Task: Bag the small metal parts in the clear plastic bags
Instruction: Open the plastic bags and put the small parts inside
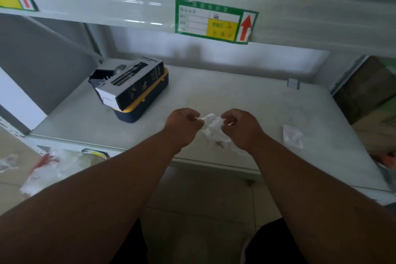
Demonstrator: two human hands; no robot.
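A small clear plastic bag (pixel 213 129) hangs between my two hands above the front of the grey shelf (pixel 246 96). My left hand (pixel 183 123) pinches its upper left corner. My right hand (pixel 240 125) pinches its right edge. Dark specks near the bag's lower end look like small metal parts; the blur hides their shape. A second clear bag (pixel 292 136) lies flat on the shelf to the right of my right hand, apart from it.
A black and white carton (pixel 128 83) rests on a blue and yellow case (pixel 147 100) at the shelf's back left. A labelled upper shelf (pixel 214 20) overhangs. Loose plastic bags (pixel 42 169) lie at lower left, cardboard boxes (pixel 368 96) at right.
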